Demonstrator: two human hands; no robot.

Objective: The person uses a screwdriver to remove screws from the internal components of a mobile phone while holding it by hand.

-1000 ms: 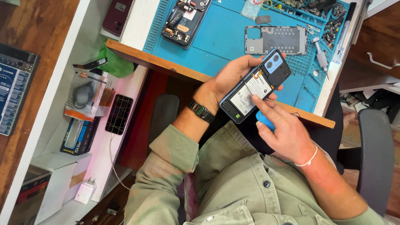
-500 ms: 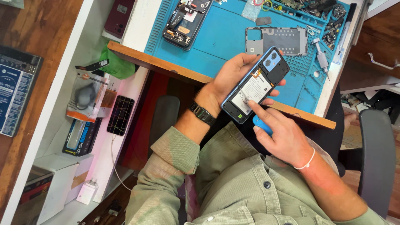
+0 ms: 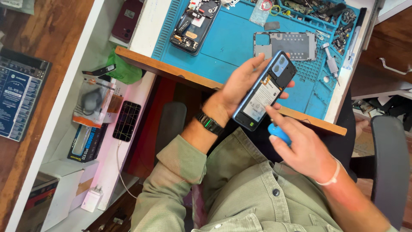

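Left hand (image 3: 240,88) wrapped round opened phone (image 3: 266,92), back cover off, flat battery showing, held over desk edge; right hand (image 3: 302,150) at 5 o'clock of phone, fingers pinched on small rounded blue tool (image 3: 280,132), fingertip touching phone's lower edge; blue ribbed rubber mat (image 3: 231,38) at 12 o'clock; on it dismantled dark phone (image 3: 193,25) at 10 o'clock, grey metal plate (image 3: 287,45) just above; mat's top tray slots (image 3: 330,10) hold small parts, too small to tell.
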